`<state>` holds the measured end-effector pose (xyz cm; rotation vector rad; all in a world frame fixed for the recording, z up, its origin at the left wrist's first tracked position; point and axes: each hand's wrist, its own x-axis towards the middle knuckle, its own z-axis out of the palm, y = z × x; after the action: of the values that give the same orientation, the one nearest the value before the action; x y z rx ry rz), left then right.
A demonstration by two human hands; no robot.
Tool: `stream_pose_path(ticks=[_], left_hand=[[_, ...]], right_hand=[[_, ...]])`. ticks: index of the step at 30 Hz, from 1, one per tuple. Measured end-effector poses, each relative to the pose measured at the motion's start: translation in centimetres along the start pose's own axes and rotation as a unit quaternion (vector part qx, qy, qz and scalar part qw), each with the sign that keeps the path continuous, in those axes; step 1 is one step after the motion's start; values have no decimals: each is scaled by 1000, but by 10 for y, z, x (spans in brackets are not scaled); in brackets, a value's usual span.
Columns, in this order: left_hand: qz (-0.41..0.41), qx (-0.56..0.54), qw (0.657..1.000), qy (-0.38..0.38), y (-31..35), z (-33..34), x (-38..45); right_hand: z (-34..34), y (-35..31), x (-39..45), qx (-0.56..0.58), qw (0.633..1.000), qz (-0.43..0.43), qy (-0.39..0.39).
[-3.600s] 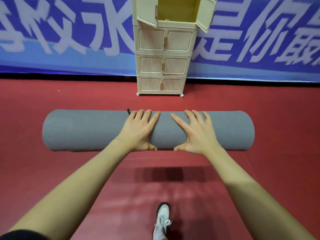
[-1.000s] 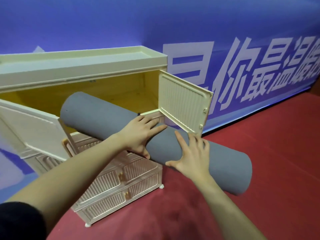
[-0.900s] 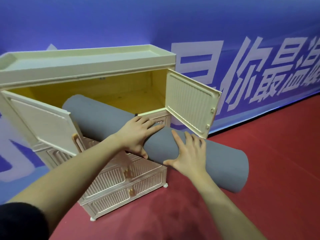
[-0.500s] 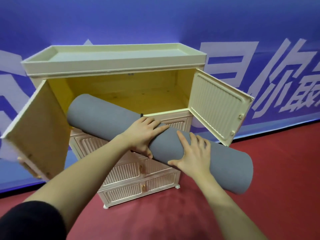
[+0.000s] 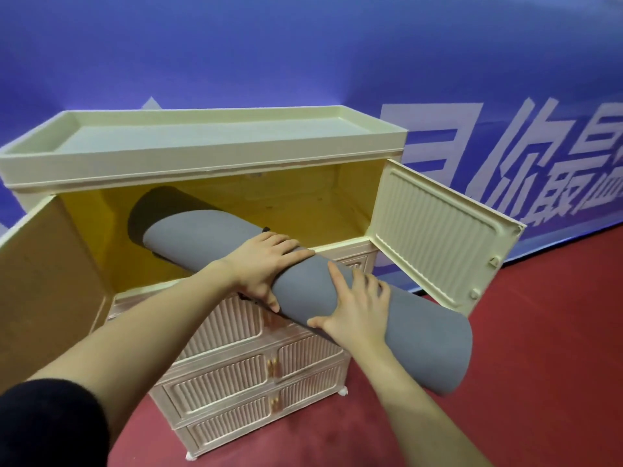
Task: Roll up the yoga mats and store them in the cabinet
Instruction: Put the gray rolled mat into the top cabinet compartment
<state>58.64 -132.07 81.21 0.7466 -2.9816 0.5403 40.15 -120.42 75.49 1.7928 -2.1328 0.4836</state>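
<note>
Pushed further in since half a second ago, the rolled grey yoga mat [image 5: 303, 284] now has its far end inside the top compartment of the cream cabinet [image 5: 202, 143], where it earlier sat level with the opening; the camera has also swung to face the cabinet more squarely.

Both doors of that compartment stand wide: the left door [image 5: 43, 281] swings out toward the camera, and the right door [image 5: 435, 234], ribbed on its inner face, angles away to the right. Between them the opening is broad, with yellow interior wall visible above and to the right of the mat. The mat lies slanted, its far end toward the left rear of the compartment, its middle crossing the front lip and its near end hanging out over the red floor [image 5: 539, 365], just below the right door's lower edge.

The left hand [image 5: 266, 264] grips the mat from the left side at the lip, fingers spread over the top and thumb underneath. The right hand [image 5: 354, 311] lies nearer the camera, fingers splayed fairly straight over the upper curve and thumb pressed along the underside; its grip is loose rather than closed. A dark sleeve [image 5: 47, 423] covers the left upper arm.

The mat is a thick, smooth, matte grey cylinder, tightly wound, and a dark strap end [image 5: 266, 228] shows just beyond the left fingers. Below, 3 tiers of closed ribbed doors run down to small white feet. A blue banner [image 5: 472, 96] with white characters backs the scene.
</note>
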Motion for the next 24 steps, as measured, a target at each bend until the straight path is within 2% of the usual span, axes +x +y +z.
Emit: stream_pose_path(ticks=[13, 21, 24], left_hand=[[-111, 7, 991, 79, -55, 32, -34], [-164, 21, 985, 54, -65, 38, -27], [-158, 28, 983, 86, -64, 41, -26]], right_hand=[[16, -28, 88, 5, 985, -167, 28], [26, -26, 134, -9, 971, -234, -49], [30, -21, 149, 29, 965, -255, -46]])
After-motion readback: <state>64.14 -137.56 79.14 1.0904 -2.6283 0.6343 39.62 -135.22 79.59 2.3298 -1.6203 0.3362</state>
